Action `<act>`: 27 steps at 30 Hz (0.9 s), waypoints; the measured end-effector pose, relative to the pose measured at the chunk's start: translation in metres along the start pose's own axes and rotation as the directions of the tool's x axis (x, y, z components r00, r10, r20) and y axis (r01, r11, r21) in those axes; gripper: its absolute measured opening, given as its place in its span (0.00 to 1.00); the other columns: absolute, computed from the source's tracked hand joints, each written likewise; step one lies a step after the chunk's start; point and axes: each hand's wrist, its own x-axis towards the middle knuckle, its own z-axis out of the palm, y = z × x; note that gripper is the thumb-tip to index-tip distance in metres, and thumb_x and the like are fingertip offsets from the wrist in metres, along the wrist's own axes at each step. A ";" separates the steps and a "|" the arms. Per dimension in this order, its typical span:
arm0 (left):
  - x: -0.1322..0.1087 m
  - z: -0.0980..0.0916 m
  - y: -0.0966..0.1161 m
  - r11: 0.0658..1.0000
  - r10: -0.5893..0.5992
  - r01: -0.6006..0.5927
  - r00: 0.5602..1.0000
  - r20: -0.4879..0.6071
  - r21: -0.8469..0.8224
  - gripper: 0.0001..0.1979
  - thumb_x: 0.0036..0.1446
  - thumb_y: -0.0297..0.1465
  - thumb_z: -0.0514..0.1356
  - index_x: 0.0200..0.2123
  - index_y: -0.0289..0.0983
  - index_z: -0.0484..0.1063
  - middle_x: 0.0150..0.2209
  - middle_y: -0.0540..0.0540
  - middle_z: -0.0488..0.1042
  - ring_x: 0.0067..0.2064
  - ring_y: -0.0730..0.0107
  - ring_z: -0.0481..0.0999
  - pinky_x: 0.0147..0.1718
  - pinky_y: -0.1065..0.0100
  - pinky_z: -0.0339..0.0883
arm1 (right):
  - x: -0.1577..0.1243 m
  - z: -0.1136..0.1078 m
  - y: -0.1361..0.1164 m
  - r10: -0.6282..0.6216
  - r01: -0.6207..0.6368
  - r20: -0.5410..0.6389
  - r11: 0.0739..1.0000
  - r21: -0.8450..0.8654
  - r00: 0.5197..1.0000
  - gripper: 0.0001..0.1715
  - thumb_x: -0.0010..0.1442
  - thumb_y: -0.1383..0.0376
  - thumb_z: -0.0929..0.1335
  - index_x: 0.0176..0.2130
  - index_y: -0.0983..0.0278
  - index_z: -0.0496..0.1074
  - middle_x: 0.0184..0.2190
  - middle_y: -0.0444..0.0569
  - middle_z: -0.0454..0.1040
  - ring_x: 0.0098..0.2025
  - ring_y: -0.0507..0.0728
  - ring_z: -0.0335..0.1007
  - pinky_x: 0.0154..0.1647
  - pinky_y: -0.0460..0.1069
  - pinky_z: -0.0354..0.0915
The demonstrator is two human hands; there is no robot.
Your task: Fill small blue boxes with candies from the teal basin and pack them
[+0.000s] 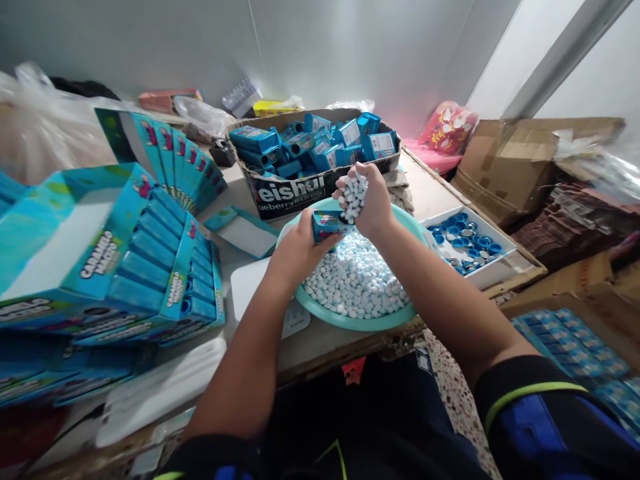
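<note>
The left hand [300, 252] is closed around a small blue tin [327, 225], held low over the near rim of a teal basin [350, 325]. The right hand [373, 202] is above it, fingers curled and partly closed around a fistful of white candies [354, 198]; whether the tin's end is open is hidden by the fingers. The basin, on the counter [430, 193], holds a deep heap of these candies. Far beyond it, a cardboard box [280, 197] is well filled with jumbled blue tins [320, 143]. To the right, a white tray [480, 275] holds many blue caps [463, 241] with some silver discs among them. On the left, blue display cartons [115, 253] stand open, their rows of slots already packed with blue tins.
</note>
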 end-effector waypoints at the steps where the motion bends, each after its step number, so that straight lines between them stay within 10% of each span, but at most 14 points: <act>1: 0.000 0.000 0.000 1.000 -0.003 0.003 1.000 -0.003 -0.002 0.29 0.63 0.49 0.63 0.58 0.41 0.61 0.51 0.36 0.78 0.51 0.43 0.79 0.44 0.52 0.74 | 0.000 0.000 0.000 -0.002 0.002 0.007 1.000 -0.012 1.000 0.26 0.56 0.43 0.69 0.33 0.59 0.58 0.33 0.48 0.72 0.43 0.61 0.75 0.31 0.50 0.65; 27: 0.003 0.002 -0.010 0.998 0.055 -0.056 0.998 -0.043 -0.035 0.26 0.61 0.52 0.62 0.53 0.41 0.64 0.49 0.37 0.79 0.52 0.42 0.80 0.44 0.53 0.73 | -0.009 0.009 -0.009 0.058 -0.053 0.048 0.994 -0.093 0.997 0.30 0.57 0.38 0.72 0.32 0.58 0.60 0.26 0.45 0.68 0.37 0.58 0.74 0.28 0.49 0.66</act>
